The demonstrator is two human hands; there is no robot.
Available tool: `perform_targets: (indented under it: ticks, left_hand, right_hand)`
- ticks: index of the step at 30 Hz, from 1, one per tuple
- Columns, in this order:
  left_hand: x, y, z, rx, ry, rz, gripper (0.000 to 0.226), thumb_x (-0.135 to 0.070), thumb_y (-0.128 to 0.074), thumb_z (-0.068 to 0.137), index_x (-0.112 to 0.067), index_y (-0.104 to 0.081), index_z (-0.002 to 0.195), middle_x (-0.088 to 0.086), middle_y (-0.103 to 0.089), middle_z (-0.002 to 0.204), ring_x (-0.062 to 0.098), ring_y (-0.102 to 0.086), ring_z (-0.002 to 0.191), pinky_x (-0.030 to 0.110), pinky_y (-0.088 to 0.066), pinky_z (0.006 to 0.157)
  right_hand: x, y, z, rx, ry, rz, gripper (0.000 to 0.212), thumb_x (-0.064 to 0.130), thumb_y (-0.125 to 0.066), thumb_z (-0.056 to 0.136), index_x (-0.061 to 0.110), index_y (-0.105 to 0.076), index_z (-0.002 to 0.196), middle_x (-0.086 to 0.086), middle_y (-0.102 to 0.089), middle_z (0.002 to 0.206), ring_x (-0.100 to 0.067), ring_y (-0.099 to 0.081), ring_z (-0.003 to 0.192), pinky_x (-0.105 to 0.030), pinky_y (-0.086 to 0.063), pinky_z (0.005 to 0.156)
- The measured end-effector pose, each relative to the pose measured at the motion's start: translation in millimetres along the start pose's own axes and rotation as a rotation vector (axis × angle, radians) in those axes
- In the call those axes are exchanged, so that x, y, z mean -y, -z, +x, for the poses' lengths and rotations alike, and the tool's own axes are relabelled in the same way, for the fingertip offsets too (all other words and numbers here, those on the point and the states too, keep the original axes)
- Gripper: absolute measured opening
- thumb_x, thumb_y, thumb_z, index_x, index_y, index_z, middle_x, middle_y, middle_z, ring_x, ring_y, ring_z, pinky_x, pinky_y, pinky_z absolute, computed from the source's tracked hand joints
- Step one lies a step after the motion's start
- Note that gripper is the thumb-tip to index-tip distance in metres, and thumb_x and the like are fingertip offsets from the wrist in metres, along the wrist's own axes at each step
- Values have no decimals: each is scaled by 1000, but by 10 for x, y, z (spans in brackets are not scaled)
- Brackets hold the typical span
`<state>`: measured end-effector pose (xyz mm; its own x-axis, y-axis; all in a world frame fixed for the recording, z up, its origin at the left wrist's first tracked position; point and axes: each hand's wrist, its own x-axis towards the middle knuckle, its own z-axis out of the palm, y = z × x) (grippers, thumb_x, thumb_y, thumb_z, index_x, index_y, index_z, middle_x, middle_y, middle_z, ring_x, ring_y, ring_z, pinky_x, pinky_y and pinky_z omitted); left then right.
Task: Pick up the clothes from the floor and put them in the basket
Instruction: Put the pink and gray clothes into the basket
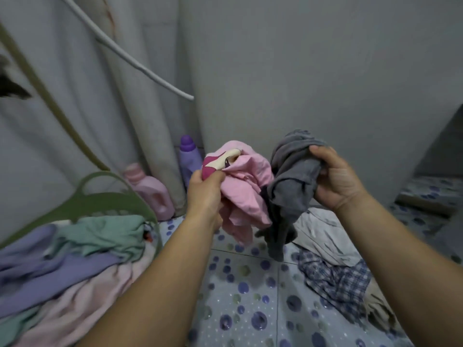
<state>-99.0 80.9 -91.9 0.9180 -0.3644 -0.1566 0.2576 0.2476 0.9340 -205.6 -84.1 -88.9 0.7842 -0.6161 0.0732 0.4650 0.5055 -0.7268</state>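
Mid-carry, judging by the lift: two garments up off floor, not yet binned. Green plastic laundry basket, already heaped, down-left of left hand; next move likely a leftward swing and drop. Crumpled pink cotton garment bunched in left fist; dark grey knit garment clamped in right hand, tail dangling. White and checked cloth below right hand.

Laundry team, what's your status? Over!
Left hand grips pink garment. Right hand grips grey garment. Green basket left, nearly full. Path clear.
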Motion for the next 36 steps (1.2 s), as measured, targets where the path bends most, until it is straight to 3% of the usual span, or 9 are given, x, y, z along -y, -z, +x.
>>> perform_targets:
  ticks: [8, 12, 16, 20, 24, 29, 32, 34, 36]
  left_hand:
    - [-750, 771, -309, -179, -192, -113, 20, 2, -54, 81, -17, -60, 87, 8, -64, 80, 24, -62, 75, 34, -52, 70]
    - [-1119, 1253, -531, -320, -346, -184, 15, 0, -55, 84, -12, -62, 91, 2, -64, 62, 16, -60, 52, 22, -49, 46]
    - [-1282, 1866, -648, -446, -322, -339, 18, 1, -50, 86, -11, -62, 79, -2, -64, 45, 13, -61, 43, 23, -50, 45]
    - [-1052, 2555, -686, -678, -31, -53, 42, -8, -57, 82, -2, -51, 123, 19, -66, 97, 28, -62, 74, 38, -55, 54]
    - [-875, 2812, -911, -848, 162, 572, 78, -21, -63, 78, -19, -20, 143, 21, -32, 146, 42, -39, 129, 50, -42, 103]
    - [-896, 2740, -1008, -419, -78, 586, 105, -2, -69, 78, -39, -1, 149, 7, -15, 158, 29, -32, 138, 39, -41, 101]
    - [-933, 2578, -962, -177, -69, 600, 125, -32, -88, 51, -55, -4, 141, -6, -29, 153, 23, -41, 134, 49, -44, 103]
    - [-931, 2434, -884, -213, -97, 483, 109, -43, -89, 43, -52, -27, 133, -7, -48, 140, 24, -51, 124, 52, -48, 99]
    - [-934, 2337, -780, -364, -149, 218, 63, -37, -81, 63, -31, -49, 117, 1, -65, 115, 25, -63, 102, 48, -53, 90]
  right_hand:
    - [-313, -1092, -19, 282, -15, 86, 39, 8, -58, 81, 8, -50, 119, -13, -63, 102, -21, -67, 86, -36, -56, 86]
    - [-446, -1802, -72, 458, -48, 187, 92, 19, -90, 38, 7, -50, 120, -17, -59, 106, -27, -61, 95, -45, -43, 103]
    - [-525, -2415, -176, 559, -85, 270, 106, 18, -91, 35, -1, -46, 129, -22, -53, 116, -32, -55, 104, -50, -35, 110]
    - [-646, -2905, -349, 608, -156, 302, 93, 8, -79, 56, -3, -39, 139, -22, -50, 123, -32, -55, 106, -46, -48, 99]
    - [-807, -3218, -436, 632, -204, 350, 54, 8, -60, 73, 3, -49, 126, -23, -53, 116, -35, -55, 104, -55, -43, 102]
    - [-985, -3529, -611, 699, -258, 373, 52, 9, -60, 73, 6, -49, 123, -21, -54, 108, -34, -51, 105, -58, -35, 108]
    - [-1027, -3691, -729, 750, -295, 406, 56, 12, -60, 73, 7, -47, 127, -20, -50, 115, -34, -49, 109, -58, -34, 108]
    - [-1039, -3771, -781, 795, -324, 413, 58, 15, -60, 75, 6, -46, 130, -20, -50, 117, -34, -49, 110, -57, -36, 107]
    - [-1040, -3800, -816, 839, -350, 416, 58, 17, -60, 76, 6, -45, 131, -19, -50, 117, -34, -49, 110, -55, -36, 108]
